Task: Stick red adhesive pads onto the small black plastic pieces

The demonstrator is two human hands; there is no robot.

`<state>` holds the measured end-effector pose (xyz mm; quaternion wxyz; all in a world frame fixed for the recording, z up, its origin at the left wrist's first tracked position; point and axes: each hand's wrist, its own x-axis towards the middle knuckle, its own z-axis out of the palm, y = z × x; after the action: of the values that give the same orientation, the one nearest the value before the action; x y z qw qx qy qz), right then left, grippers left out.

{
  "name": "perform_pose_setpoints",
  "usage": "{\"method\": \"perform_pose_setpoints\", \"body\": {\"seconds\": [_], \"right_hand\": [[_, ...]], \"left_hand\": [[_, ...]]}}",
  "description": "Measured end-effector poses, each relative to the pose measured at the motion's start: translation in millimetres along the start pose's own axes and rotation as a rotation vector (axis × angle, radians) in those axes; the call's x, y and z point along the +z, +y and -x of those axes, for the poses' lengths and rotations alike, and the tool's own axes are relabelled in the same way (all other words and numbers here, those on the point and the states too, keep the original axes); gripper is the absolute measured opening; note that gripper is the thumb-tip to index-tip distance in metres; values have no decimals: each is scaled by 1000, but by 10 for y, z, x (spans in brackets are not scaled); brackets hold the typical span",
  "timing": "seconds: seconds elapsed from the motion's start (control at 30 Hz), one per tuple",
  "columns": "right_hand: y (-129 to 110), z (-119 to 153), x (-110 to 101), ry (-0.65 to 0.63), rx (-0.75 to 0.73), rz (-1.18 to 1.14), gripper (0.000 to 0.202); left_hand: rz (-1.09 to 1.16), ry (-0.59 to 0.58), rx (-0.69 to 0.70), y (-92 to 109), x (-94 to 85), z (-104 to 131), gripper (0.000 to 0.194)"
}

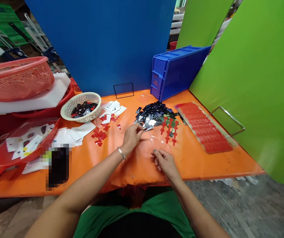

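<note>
Presently we have the dark flat pieces (157, 109) heaped on the table (201, 167), red pieces (168, 133) at the heap's right edge. Left hand (132, 136): thumb and fingers narrowed at the heap's near edge; whether they grip a piece, we cannot tell. Right hand (166, 162): fingers curled close, contents unclear. We judge the dark pieces light, thin, fairly stiff, slick-faced; best pinched by opposite edges, starting from an overhanging corner.

It's prob. a wkshp: blk pcs pile (156, 111), blue crate (181, 74), red baskets (18, 79).
</note>
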<state>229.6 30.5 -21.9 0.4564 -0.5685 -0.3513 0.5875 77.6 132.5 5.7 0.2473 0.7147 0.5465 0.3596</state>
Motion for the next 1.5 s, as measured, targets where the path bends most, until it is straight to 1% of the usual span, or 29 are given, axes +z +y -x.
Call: {"method": "perform_pose_setpoints", "body": {"seconds": [0.07, 0.13, 0.2, 0.23, 0.3, 0.33, 0.37, 0.43, 0.47, 0.5, 0.57, 0.67, 0.77, 1.0, 1.07, 1.13, 1.17, 1.23, 1.3, 1.33, 1.4, 1.43, 1.5], "right_hand": [[-95, 1, 76, -23, 34, -132, 42], [-173, -5, 145, -67, 61, -204, 39], [-213, -17, 196, -131, 58, -165, 33], [-214, -25, 216, -163, 38, -111, 30], [-179, -44, 254, -217, -56, 38, 25], [-143, -54, 275, -234, -133, 127, 23], [-97, -66, 298, -246, -226, 219, 20], [16, -88, 345, -238, -452, 403, 16], [77, -97, 365, -218, -563, 493, 15], [135, -103, 380, -202, -661, 577, 16], [232, -105, 395, -198, -812, 717, 22], [308, -90, 388, -241, -946, 836, 31], [327, -75, 373, -233, -1015, 886, 38], [359, -8, 386, -241, -1029, 864, 41], [342, 14, 389, -264, -999, 842, 41], [285, -10, 346, -232, -928, 796, 36], [240, -47, 293, -174, -878, 770, 32], [131, -172, 117, 20, -767, 737, 21], [18, -346, -127, 221, -674, 764, 14], [-28, -439, -255, 294, -654, 789, 13], [-89, -610, -479, 383, -639, 845, 13], [-103, -680, -561, 403, -623, 867, 13], [-107, -782, -656, 404, -576, 901, 13]], "left_hand": [[-38, -1, 157, 71, -65, 329, 4], [-81, -21, 259, 113, -122, 631, 9], [-98, -29, 283, 110, -186, 850, 10], [-95, -23, 266, 89, -223, 920, 15], [-65, -19, 173, 12, -304, 997, 34], [-44, -42, 117, -41, -344, 1013, 38], [-27, -74, 72, -101, -380, 1024, 34], [-33, -130, 28, -225, -429, 1046, 17], [-55, -139, 27, -284, -441, 1061, 14], [-79, -136, 31, -337, -443, 1080, 15], [-101, -120, 28, -421, -430, 1120, 17], [-58, -109, 4, -490, -397, 1160, 16], [-50, -89, -10, -509, -382, 1175, 15], [-172, -104, 105, -487, -392, 1249, 21], [-170, -103, 89, -479, -405, 1241, 22], [-132, -110, 46, -459, -421, 1200, 19], [-101, -109, 13, -439, -425, 1169, 18], [-2, -104, -82, -372, -410, 1095, 15], [193, -116, -225, -269, -345, 1014, 14], [326, -143, -303, -207, -290, 971, 14], [598, -209, -442, -70, -142, 878, 16], [707, -242, -501, 0, -55, 826, 17], [840, -293, -586, 133, 121, 713, 17]]}}
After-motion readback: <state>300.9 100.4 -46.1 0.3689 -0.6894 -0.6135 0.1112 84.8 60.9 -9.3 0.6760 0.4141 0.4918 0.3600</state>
